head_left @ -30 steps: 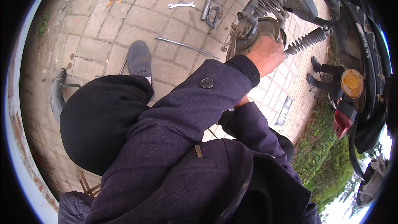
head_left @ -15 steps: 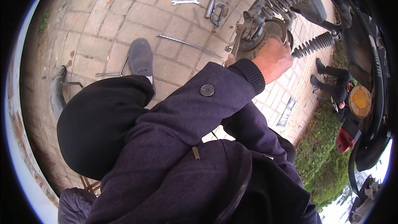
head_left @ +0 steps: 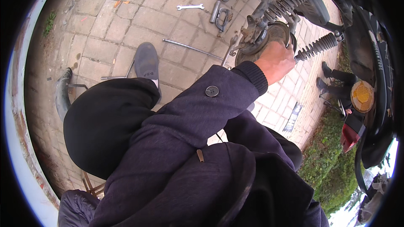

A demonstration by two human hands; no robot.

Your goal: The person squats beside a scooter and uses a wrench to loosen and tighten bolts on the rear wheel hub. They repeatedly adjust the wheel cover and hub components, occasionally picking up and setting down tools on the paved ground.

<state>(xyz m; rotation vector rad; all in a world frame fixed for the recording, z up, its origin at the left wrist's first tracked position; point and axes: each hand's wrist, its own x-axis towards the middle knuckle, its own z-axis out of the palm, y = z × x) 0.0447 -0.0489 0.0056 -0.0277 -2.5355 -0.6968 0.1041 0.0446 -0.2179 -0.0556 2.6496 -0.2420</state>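
Note:
My left hand reaches across to the vehicle's hub. Its fingers curl over the edge of a round, dirty brake drum, and the fingertips are partly hidden behind it. My right arm passes beneath the left sleeve, which hides the right hand. A slim metal tool with a ringed end sticks up from behind that sleeve, beside the hub; what holds it cannot be seen. Coil-spring shock absorbers flank the drum.
On the paving lie an open-ended wrench, a clamp-like metal part, a long rod and an L-shaped bar. A curved dark part lies left. The vehicle's body overhangs at right. Another person sits beyond.
The view has shifted slightly. The ringed tool now shows beside the hub, where fingertips were visible before. My left hand stays at the drum.

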